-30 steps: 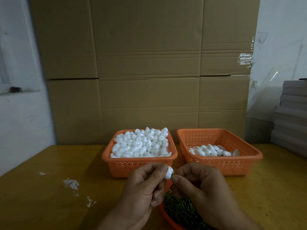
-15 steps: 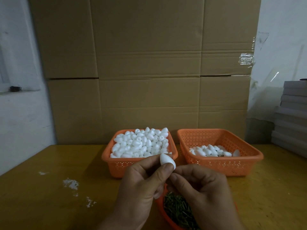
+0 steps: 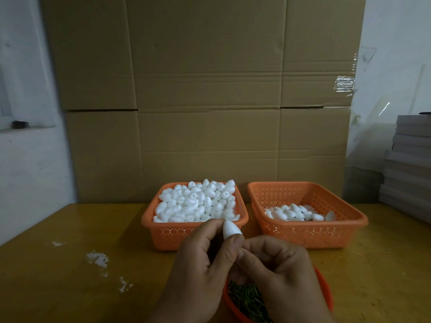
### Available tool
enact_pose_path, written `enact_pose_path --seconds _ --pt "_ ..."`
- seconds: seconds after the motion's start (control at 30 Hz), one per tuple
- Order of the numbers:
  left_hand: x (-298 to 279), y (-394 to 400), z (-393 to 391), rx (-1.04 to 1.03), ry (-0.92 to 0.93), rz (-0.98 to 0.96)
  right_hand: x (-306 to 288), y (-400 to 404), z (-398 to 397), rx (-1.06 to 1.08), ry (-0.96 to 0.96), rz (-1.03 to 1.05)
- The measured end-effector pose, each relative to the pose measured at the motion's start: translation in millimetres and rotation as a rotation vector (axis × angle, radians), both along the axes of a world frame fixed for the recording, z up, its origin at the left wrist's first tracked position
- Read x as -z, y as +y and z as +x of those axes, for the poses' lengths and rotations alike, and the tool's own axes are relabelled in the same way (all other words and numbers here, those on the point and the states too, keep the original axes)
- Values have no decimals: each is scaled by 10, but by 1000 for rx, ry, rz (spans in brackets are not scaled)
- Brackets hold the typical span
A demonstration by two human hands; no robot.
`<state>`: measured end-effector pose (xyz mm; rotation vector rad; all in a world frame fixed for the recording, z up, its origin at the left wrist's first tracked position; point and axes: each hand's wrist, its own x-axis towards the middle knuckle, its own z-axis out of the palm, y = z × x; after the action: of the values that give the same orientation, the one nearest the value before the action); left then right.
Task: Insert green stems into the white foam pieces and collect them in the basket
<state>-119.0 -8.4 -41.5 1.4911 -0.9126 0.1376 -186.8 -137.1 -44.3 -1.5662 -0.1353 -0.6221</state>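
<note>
Holding the small white egg-shaped foam piece [image 3: 229, 229] pinched upright between thumb and fingers, your left hand [image 3: 198, 269] has lifted it a little since a second ago, so its pointed end now stands clear above your fingertips instead of lying tucked between both hands. Your right hand [image 3: 277, 266] presses in just beside it, fingers curled tight below the foam; that grip is narrow, and you cannot tell from here whether a green stem is in it, since the fingers hide whatever they pinch. Judging by the raised foam and the closing hands, you are probably at or just past the push-in of a stem.

Directly beneath your hands sits the round orange dish of thin green stems [image 3: 247, 299], partly covered by your wrists, resting on the yellow wooden tabletop [image 3: 70, 276], which carries a few white flecks to your left.

Farther off, the left orange perforated plastic basket [image 3: 163, 234] is heaped with plain white foam pieces [image 3: 198, 201]. The right orange perforated basket [image 3: 314, 234] holds only a thin layer of finished pieces [image 3: 296, 213], so most of the job likely remains; this piece should go there once stemmed.

Behind both baskets stand large brown cardboard boxes [image 3: 205, 101].
</note>
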Motion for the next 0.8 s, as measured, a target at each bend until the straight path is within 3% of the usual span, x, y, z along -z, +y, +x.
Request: enact_pose_path --seconds 0.33,0.57,0.8 --pt "67 -38 -16 -90 -68 3 -7 52 6 -37 2 81" --pt "100 -48 2 24 15 -3 -24 24 8 -51 54 83" --pt "216 -67 80 -70 34 91 -106 -332 194 191 150 61"
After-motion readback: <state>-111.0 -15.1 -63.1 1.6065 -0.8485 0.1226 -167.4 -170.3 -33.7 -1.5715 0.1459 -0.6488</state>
